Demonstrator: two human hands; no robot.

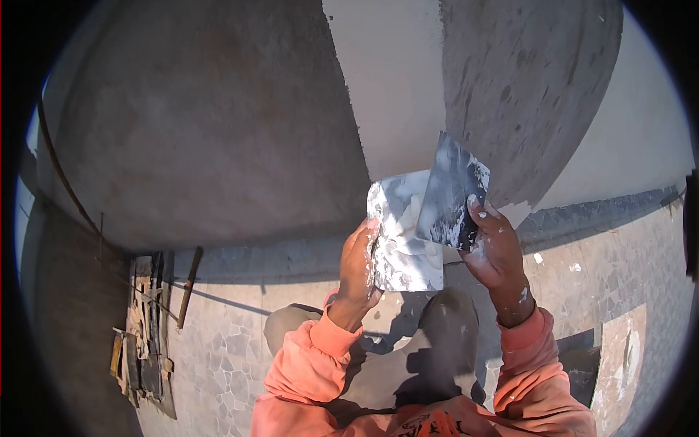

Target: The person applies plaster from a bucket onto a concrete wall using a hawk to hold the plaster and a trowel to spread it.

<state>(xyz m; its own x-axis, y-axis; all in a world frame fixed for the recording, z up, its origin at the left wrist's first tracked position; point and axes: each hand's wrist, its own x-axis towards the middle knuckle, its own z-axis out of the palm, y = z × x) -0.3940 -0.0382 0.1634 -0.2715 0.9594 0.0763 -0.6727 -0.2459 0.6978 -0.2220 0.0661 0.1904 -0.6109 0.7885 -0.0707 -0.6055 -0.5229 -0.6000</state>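
Observation:
My left hand [356, 264] grips the edge of a flat metal putty plate [409, 266], its face smeared with thick white putty. In my right hand [498, 249] is a darker rectangular putty blade [450, 191], thumb pressed on its face and white residue along its edges. The blade tilts over the right part of the plate and overlaps it in this view. White specks stick to the fingers of both hands. Just beyond them, a smooth white strip [397, 80] runs up the wall between two grey areas.
A grey wall [211, 124] rises close in front, with more white coating [626, 124] at the right. Wood scraps [145, 320] and a leaning stick [191, 286] lie at the left on stone-patterned paving [233, 357]. A white-stained board [619, 364] lies at the lower right.

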